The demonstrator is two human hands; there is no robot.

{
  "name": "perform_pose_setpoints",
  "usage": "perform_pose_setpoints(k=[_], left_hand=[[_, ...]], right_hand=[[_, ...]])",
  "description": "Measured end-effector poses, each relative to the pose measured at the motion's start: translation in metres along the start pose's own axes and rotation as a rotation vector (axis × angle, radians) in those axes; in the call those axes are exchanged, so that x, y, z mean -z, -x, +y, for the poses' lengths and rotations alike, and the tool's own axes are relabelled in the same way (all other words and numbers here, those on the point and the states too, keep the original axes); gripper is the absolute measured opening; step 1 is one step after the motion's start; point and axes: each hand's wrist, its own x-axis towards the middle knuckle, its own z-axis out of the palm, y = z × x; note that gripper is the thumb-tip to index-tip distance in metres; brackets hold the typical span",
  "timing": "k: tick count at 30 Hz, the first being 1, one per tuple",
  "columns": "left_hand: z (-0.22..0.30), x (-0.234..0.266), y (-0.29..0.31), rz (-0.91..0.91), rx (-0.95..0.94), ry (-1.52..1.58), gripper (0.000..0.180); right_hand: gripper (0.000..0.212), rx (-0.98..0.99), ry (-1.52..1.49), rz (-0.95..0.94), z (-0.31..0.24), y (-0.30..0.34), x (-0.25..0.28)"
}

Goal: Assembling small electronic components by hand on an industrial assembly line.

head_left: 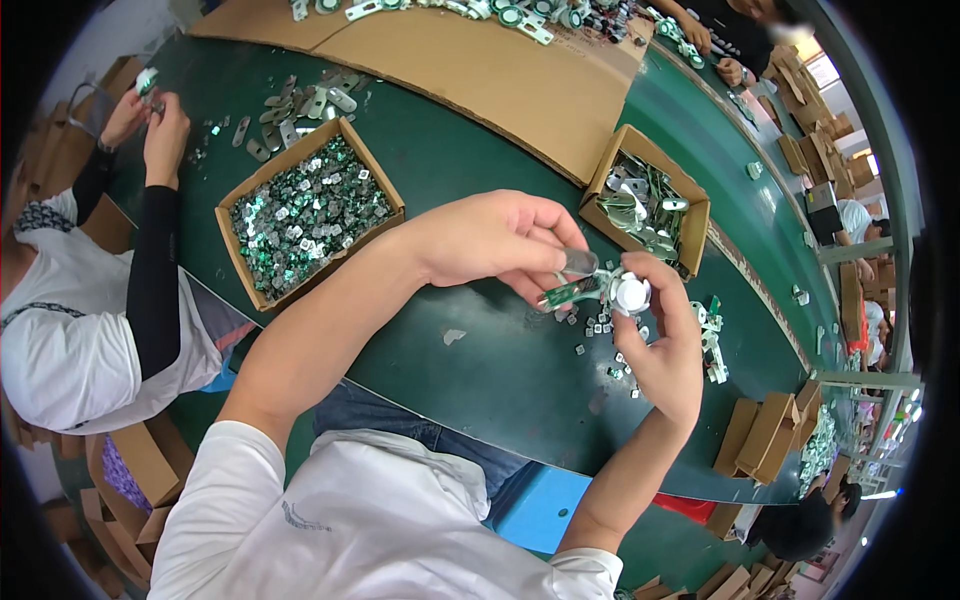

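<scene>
My left hand [500, 240] is closed, pinching a smooth grey metal plate [580, 263] between thumb and fingers. Beside it, my right hand [665, 345] grips a small white assembly by its round white head [631, 294]. From that head a narrow arm with a green circuit board [570, 292] reaches left, up to my left fingertips. Both hands meet just above the table. Below them lie several loose small square parts [598, 326]. White-and-green assemblies [712, 340] rest just right of my right hand.
On the green table [420, 350], a cardboard box [268, 298] holds small green and silver parts. Another box [700, 228] holds metal plates. Loose plates [290, 112] lie at the far left. A cardboard sheet [480, 80] covers the back. A co-worker's hands [150, 130] work at left.
</scene>
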Motion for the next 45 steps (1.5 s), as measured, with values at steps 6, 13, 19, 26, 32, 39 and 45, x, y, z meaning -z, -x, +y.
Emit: perform_pose_setpoints(k=[6,13,19,26,32,39,45], left_hand=[[-0.002,0.004,0.004,-0.134,0.027,-0.252,0.02],[0.016,0.005,0.011,0.041,-0.106,-0.171,0.018],[0.002,0.004,-0.001,0.047,-0.012,-0.089,0.023],[-0.018,0.02,-0.017,0.244,-0.011,-0.153,0.022],[-0.008,0.021,-0.02,0.408,-0.136,-0.183,0.024],[-0.01,0.016,-0.017,0.422,-0.145,-0.242,0.023],[-0.013,0.012,-0.02,0.398,-0.114,-0.268,0.022]], right_hand=[[0.043,-0.006,-0.159,0.102,0.007,-0.003,-0.004],[0.047,0.063,-0.335,0.194,0.015,0.002,0.011],[0.048,0.111,-0.458,0.069,0.006,0.006,0.013],[0.046,-0.163,-0.246,-0.025,0.013,-0.002,0.007],[0.044,-0.131,0.076,-0.158,0.01,-0.006,-0.025],[0.023,-0.241,0.253,-0.038,0.004,-0.009,-0.024],[0.008,-0.208,0.413,-0.143,0.016,-0.005,-0.029]])
